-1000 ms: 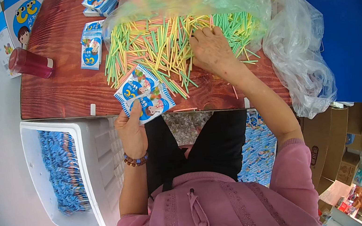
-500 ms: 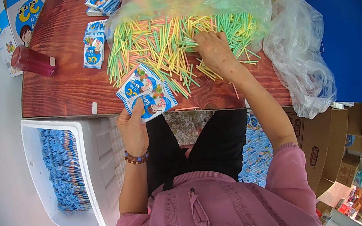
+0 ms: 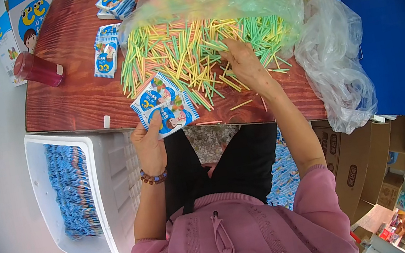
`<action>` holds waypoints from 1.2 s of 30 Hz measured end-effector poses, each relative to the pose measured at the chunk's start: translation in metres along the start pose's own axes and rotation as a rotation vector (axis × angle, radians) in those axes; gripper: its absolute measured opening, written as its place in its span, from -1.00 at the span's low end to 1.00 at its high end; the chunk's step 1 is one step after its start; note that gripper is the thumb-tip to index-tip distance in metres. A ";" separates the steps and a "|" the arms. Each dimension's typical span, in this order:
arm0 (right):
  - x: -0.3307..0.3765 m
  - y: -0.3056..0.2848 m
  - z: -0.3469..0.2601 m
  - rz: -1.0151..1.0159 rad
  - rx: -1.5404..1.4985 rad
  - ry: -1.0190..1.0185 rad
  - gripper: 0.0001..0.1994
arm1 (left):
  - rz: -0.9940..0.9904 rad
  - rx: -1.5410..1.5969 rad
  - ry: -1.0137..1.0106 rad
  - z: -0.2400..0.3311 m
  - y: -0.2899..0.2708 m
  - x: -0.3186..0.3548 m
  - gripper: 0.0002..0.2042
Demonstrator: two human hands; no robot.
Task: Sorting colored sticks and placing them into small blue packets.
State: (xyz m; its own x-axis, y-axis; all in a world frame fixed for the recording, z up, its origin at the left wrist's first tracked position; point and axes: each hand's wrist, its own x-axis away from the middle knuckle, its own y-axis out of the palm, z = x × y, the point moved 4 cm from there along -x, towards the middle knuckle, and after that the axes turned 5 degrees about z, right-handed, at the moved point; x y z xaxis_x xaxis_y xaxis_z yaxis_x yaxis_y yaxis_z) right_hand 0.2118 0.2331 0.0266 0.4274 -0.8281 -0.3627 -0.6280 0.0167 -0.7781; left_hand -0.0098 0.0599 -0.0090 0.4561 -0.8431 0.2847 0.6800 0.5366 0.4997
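Note:
My left hand pinches a fan of blue-and-white printed packets between thumb and fingers, just past the table's near edge. Thin pastel sticks in yellow, green and pink lie in a loose heap in front of it, spilling from a clear plastic bag. At the heap's near right side, my right hand has its fingers closed round a few of the sticks, with pale green and yellow ends showing by the fingertips. Its palm side and the rest of its fingers are hidden.
More packets lie left of the heap, with a stack behind them. A reddish jar stands at the table's left. Below sits a white foam box full of packets. Crumpled plastic hangs off the right edge, beside cardboard boxes.
My right hand has lifted slightly from the heap, with sticks now visible at its fingertips. A yellow stick now lies on the bare wood near the front edge. The left hand has barely moved.

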 end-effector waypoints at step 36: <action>0.037 0.016 -0.021 0.163 -0.840 0.357 -0.88 | -0.021 -0.010 0.015 -0.001 -0.002 0.000 -0.85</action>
State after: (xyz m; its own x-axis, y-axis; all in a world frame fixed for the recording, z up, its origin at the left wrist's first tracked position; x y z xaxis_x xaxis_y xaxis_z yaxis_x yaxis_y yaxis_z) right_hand 0.2041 0.1912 0.0115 0.1540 -0.9771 -0.1469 -0.9876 -0.1475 -0.0538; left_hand -0.0110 0.0587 -0.0107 0.4500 -0.8538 0.2618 0.6952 0.5189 0.4974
